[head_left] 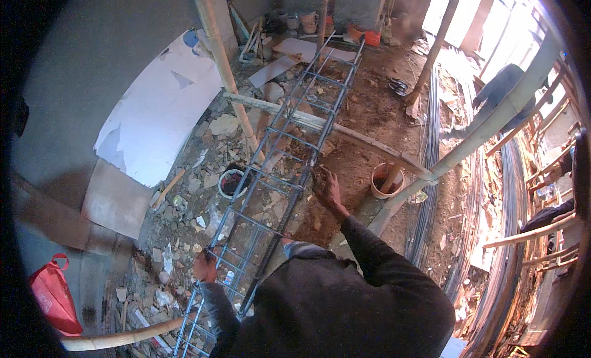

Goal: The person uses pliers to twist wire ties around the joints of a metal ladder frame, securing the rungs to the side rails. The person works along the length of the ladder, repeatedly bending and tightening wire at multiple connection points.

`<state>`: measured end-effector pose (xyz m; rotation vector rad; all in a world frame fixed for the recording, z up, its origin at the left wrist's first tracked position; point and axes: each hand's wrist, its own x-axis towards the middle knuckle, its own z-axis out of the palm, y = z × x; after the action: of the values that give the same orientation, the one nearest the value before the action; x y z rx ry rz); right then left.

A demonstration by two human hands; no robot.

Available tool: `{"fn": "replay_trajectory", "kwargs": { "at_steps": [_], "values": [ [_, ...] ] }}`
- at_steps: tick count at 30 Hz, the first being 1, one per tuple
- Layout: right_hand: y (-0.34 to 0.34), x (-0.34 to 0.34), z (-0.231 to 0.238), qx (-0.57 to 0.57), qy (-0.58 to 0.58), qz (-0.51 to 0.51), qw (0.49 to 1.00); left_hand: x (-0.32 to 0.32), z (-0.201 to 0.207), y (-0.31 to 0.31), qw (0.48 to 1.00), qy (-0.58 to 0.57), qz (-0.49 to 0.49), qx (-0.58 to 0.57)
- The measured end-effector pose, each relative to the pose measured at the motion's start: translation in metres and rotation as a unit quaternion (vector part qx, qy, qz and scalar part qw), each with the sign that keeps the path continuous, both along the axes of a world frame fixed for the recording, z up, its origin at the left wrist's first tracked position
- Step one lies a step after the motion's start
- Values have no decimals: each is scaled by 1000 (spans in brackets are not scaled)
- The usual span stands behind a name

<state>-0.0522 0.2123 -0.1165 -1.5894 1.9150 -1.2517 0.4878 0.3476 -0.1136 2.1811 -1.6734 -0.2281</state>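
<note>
In front of you, a long steel rebar cage (287,216) slants from the lower left toward the upper middle, lying across a wooden crosspole (364,140). To its left, a large white sheet (163,112) leans on the wall; to its right, a bundle of steel rods (433,136) lies on the ground. At your far left you have a red bag (56,299). A bucket (387,181) with a stick in it stands right of the cage. Your right hand (329,193) is at the cage's right side, fingers partly spread; your left hand (205,265) is curled at its left side. You cannot tell how firmly either grips.
</note>
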Motion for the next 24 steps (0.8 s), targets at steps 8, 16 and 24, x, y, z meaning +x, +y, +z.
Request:
{"fn": "replay_trajectory", "kwargs": {
  "at_steps": [8, 16, 24],
  "values": [
    [-1, 16, -19, -77, -126, -39, 988, 2, -8, -9, 991, 114, -48, -51],
    [-8, 15, 18, -188, -68, -103, 974, 12, 8, -11, 991, 100, -91, 23],
    [-13, 49, 191, -329, -147, -90, 929, -6, 17, -15, 983, 156, -13, 95]
  ]
}}
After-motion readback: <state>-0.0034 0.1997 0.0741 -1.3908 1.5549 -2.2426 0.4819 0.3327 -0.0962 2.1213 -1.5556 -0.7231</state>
